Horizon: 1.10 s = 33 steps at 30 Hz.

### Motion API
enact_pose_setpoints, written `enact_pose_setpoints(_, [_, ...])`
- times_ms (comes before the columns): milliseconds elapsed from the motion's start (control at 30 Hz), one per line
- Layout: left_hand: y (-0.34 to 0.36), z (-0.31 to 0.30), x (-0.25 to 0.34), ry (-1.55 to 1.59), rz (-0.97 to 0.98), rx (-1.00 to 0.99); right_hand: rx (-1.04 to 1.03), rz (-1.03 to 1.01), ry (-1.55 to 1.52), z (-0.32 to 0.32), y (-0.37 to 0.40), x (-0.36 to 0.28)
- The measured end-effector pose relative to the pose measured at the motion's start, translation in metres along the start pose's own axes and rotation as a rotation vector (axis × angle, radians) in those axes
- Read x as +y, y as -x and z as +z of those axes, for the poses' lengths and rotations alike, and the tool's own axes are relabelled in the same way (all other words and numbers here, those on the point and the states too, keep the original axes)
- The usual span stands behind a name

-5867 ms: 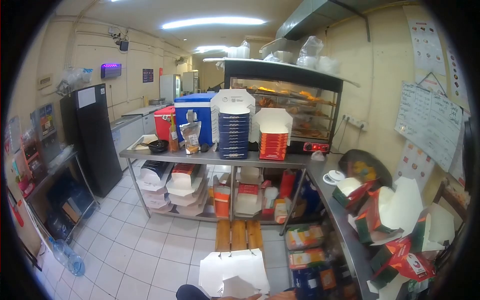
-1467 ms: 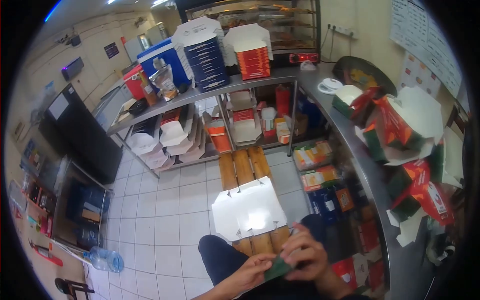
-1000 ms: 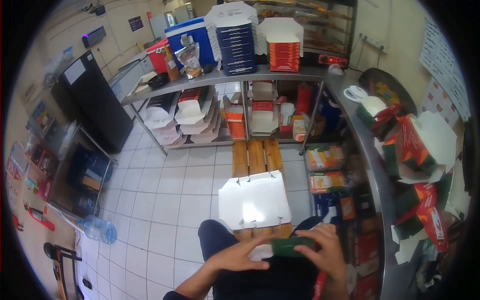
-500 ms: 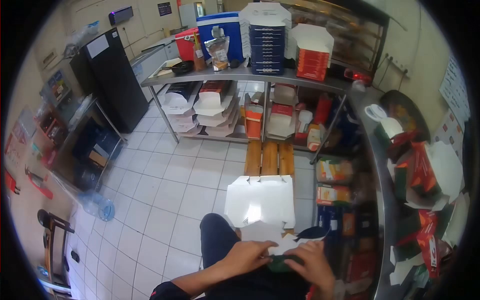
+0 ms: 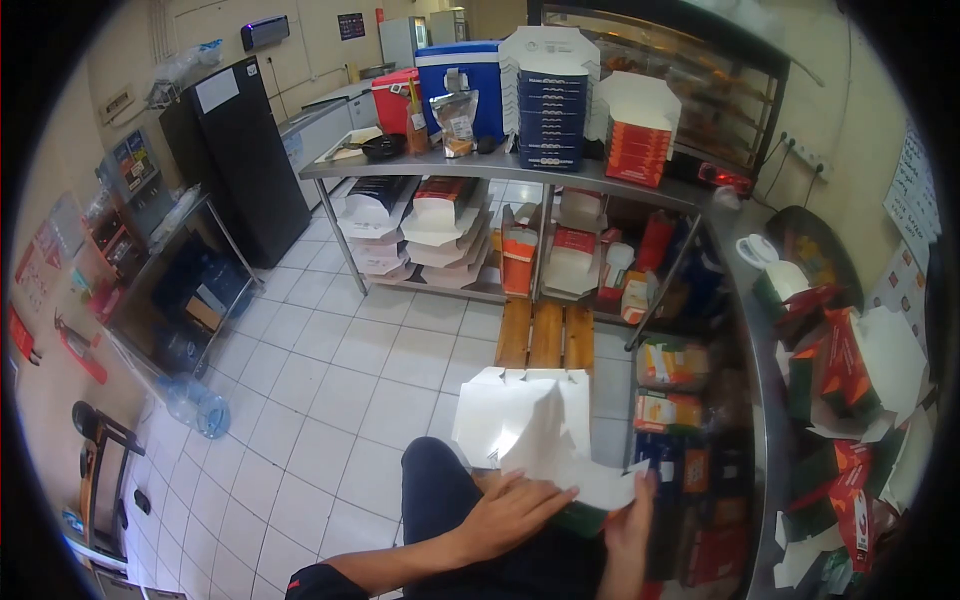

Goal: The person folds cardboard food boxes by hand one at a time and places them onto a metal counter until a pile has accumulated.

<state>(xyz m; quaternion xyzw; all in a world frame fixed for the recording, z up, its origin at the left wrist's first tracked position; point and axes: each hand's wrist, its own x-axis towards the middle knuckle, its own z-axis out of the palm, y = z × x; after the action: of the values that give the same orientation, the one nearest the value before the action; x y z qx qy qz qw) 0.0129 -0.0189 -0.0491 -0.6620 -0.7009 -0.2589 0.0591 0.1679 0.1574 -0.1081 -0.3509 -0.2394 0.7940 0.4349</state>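
A partly folded cardboard box (image 5: 560,455), white inside with green showing on its outside, is at my lap. Its white panel stands up towards the far side. My left hand (image 5: 510,515) lies along the box's near edge, fingers close together and pressed on the card. At the right end, my right hand (image 5: 630,515) grips a side flap between thumb and fingers. Just beyond, a flat white carton blank (image 5: 480,415) rests on a wooden slatted bench (image 5: 545,335), partly covered by the raised panel.
Ahead stands a metal table (image 5: 400,170) with stacked blue boxes (image 5: 550,115), orange-red boxes (image 5: 638,150) and a blue cooler (image 5: 480,80). Flat cartons fill its lower shelf. A steel counter (image 5: 755,400) on my right holds red-green boxes (image 5: 850,360). A water bottle (image 5: 195,408) lies on the tiled floor.
The box's white panel has been raised and now stands in front of the carton blank. My right hand has moved to the flap at the right end. The head view has tilted slightly up.
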Motion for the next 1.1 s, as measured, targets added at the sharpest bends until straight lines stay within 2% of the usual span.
enact_pose_setpoints(67, [0.006,0.004,0.001,-0.088,0.081,0.013,0.004,0.446,-0.218,-0.034,-0.017,-0.001])
enact_pose_setpoints(100, [0.007,0.004,0.002,0.005,-0.045,-0.084,0.004,0.444,-0.217,-0.032,-0.009,0.003])
enact_pose_setpoints(133, [0.007,0.005,0.003,0.097,-0.173,-0.177,-0.014,0.201,-0.029,-0.021,0.005,0.009])
enact_pose_setpoints(167, [0.008,0.012,0.002,0.425,-0.362,-0.27,-0.034,-0.043,0.157,-0.013,0.014,0.016])
enact_pose_setpoints(233, [0.011,0.039,-0.011,1.158,-0.695,-0.379,-0.072,-0.119,0.258,-0.012,0.02,0.021])
enact_pose_setpoints(267, [0.014,0.052,-0.012,1.586,-0.845,-0.222,-0.286,-0.25,0.526,-0.012,0.027,0.018])
enact_pose_setpoints(300, [0.007,0.049,-0.011,1.872,-0.977,-0.127,-0.498,-0.379,0.793,-0.009,0.038,0.014])
enact_pose_setpoints(333, [-0.002,0.042,-0.011,2.157,-1.106,-0.02,-0.745,-0.421,0.672,0.016,0.049,0.005])
enact_pose_setpoints(400, [-0.015,0.023,-0.009,2.203,-1.15,-0.006,-0.855,-0.62,0.872,0.033,0.056,-0.002])
enact_pose_setpoints(433, [-0.021,0.02,-0.006,2.144,-1.115,0.123,-0.859,-0.622,0.873,0.034,0.058,0.002])
enact_pose_setpoints(500, [-0.028,0.024,-0.006,1.924,-1.056,0.31,-0.316,-0.366,0.508,0.033,0.06,0.012])
enact_pose_setpoints(533, [-0.027,0.025,-0.007,1.923,-1.057,0.313,-0.318,-0.364,0.508,0.033,0.057,0.012])
enact_pose_setpoints(600, [-0.031,0.022,-0.012,2.118,-1.058,0.306,-0.626,-0.767,0.756,0.035,0.046,0.007])
enact_pose_setpoints(633, [-0.035,0.008,-0.01,2.134,-1.023,0.304,-0.794,-0.885,0.984,0.05,0.049,-0.011])
enact_pose_setpoints(667, [-0.039,-0.004,-0.007,2.087,-1.024,0.321,-0.784,-0.87,0.994,0.06,0.049,-0.02])
enact_pose_setpoints(733, [-0.038,-0.003,-0.01,1.852,-1.019,0.274,-0.998,-0.965,1.31,0.068,0.055,-0.033])
enact_pose_setpoints(800, [-0.038,0.0,-0.009,1.972,-1.016,0.274,-1.009,-0.926,1.303,0.06,0.057,-0.031])
enact_pose_setpoints(867, [-0.041,-0.003,0.002,2.069,-0.975,0.322,-0.563,-0.739,0.554,0.043,0.058,-0.006])
enact_pose_setpoints(900, [-0.042,-0.007,0.01,2.071,-0.966,0.312,-0.539,-0.726,0.568,0.048,0.065,-0.005])
enact_pose_setpoints(933, [-0.042,-0.008,0.014,2.082,-0.988,0.294,-0.491,-0.628,0.35,0.059,0.071,-0.006])
enact_pose_setpoints(967, [-0.041,-0.009,0.017,2.132,-0.904,0.329,-0.44,-0.532,0.133,0.066,0.075,-0.01])
enact_pose_setpoints(1000, [-0.04,-0.012,0.019,2.179,-0.816,0.368,-0.422,-0.528,0.144,0.066,0.078,-0.017])
enact_pose_setpoints(1067, [-0.041,-0.024,0.027,2.202,-0.771,0.351,-0.737,-0.797,0.679,0.067,0.079,-0.033])
enact_pose_setpoints(1100, [-0.041,-0.029,0.031,2.161,-0.762,0.355,-0.787,-0.854,0.784,0.071,0.081,-0.041])
